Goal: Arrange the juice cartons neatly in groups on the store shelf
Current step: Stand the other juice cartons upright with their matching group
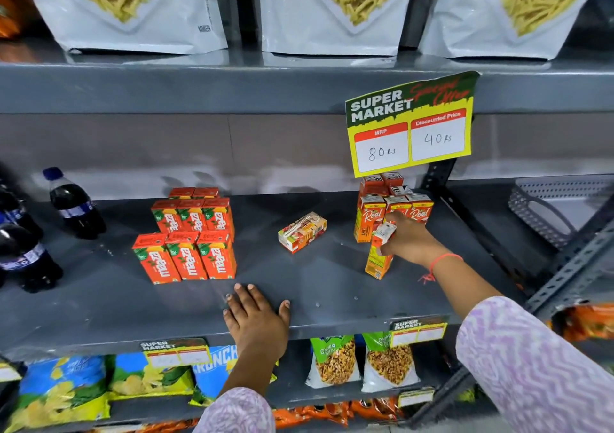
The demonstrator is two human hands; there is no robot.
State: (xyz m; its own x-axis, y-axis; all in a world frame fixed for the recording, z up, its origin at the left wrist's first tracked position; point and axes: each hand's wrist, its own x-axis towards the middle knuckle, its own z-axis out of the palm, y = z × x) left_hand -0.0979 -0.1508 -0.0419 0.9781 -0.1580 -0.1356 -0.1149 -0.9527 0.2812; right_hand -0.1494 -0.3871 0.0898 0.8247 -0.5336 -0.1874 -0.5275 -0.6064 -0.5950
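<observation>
Gripping an upright orange juice carton [378, 256] near its top, the right hand [410, 238] is reaching across the grey shelf [139, 313] from the right, a red thread bracelet [442, 261] sitting on its wrist. The held carton is standing on the shelf just in front of a group of Real cartons [393, 211], which are lining up in rows toward the back, under a yellow and green price sign [410, 123] hanging from the shelf above. The left hand [255, 319] is lying flat and released on the front edge of the shelf, palm down and fingers spread, holding nothing.

Between the two hands, one multicoloured carton [302, 231] is lying on its side alone in the middle of the shelf, apart from both groups. To the left, the red Maaza cartons [189, 235] are standing upright in tidy rows of three, with the tops of two more showing behind them. Further left, dark cola bottles [71, 201] with blue caps are standing near the shelf's end.

On the shelf above, large white snack pouches [335, 10] are sitting side by side. Below, chip bags [63, 389] and clear packs of mixed snacks [334, 359] are filling the lower shelf. A grey perforated basket [548, 206] is resting in the neighbouring bay on the right. Both forearms are wearing patterned lilac sleeves [531, 366].
</observation>
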